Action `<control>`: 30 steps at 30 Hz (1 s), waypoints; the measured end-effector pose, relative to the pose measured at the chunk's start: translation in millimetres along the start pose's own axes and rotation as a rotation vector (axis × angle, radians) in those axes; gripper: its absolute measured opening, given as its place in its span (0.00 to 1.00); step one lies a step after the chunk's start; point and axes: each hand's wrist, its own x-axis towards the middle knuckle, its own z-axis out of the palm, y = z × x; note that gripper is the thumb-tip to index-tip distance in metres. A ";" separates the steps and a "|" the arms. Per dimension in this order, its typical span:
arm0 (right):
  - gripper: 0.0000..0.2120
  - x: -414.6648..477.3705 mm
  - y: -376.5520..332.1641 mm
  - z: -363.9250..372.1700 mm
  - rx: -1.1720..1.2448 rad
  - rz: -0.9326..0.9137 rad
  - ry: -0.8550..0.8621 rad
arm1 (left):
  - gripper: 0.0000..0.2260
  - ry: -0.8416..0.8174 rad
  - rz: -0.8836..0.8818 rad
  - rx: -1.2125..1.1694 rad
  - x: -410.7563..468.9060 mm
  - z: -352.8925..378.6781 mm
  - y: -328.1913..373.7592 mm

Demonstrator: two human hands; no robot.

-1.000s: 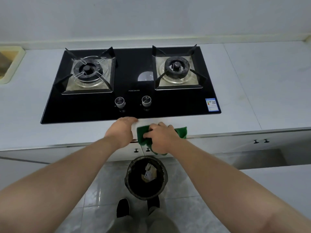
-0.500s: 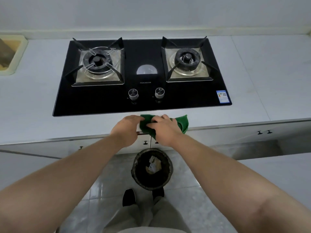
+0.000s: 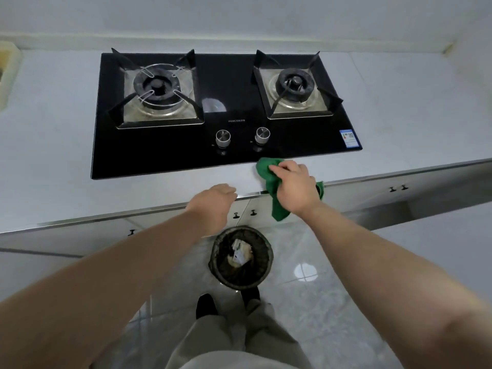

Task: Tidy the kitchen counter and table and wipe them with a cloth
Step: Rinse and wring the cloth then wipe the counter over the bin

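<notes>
The right hand (image 3: 292, 189) is clamped on a green cloth (image 3: 266, 173), fingers curled round the bunched fabric with the knuckles up. The cloth sits on the narrow strip of pale counter (image 3: 53, 155) between the front edge of the black gas hob (image 3: 159, 155) and the counter's metal lip, just in front of the right-hand knob (image 3: 262, 134). Its upper end touches the hob's edge. The lower end hangs over the lip in front of a cabinet door (image 3: 359, 198), and one corner pokes out to the right of the wrist.

The left hand (image 3: 213, 202) is well to the left of the cloth and apart from it, at the counter's front lip, with the fingers bent down towards the counter top. The fingertips are hidden behind the knuckles, so whether it holds anything cannot be told.

The hob carries two burners under black pan supports — the left burner (image 3: 157, 89) and the right burner (image 3: 294, 85) — plus a second knob (image 3: 223, 137) and a blue-edged sticker (image 3: 349, 138) at its front right corner. On the tiled floor (image 3: 332, 302) below the hands stands a dark round waste bin (image 3: 266, 242) with scraps of paper (image 3: 239, 251) in it. The person's black shoe (image 3: 206, 304) and pale trousers (image 3: 226, 342) show at the bottom.
</notes>
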 end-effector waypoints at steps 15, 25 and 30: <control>0.30 -82.8 -32.9 26.8 0.320 0.190 -0.135 | 0.29 0.055 0.087 -0.135 -7.8 -12.1 18.8; 0.08 -109.9 10.2 -46.6 0.434 0.428 0.130 | 0.44 -0.327 0.203 -0.633 8.1 -30.0 93.5; 0.12 -122.4 49.0 -66.1 0.381 0.339 0.192 | 0.30 -0.294 0.225 -0.557 18.9 -28.1 150.0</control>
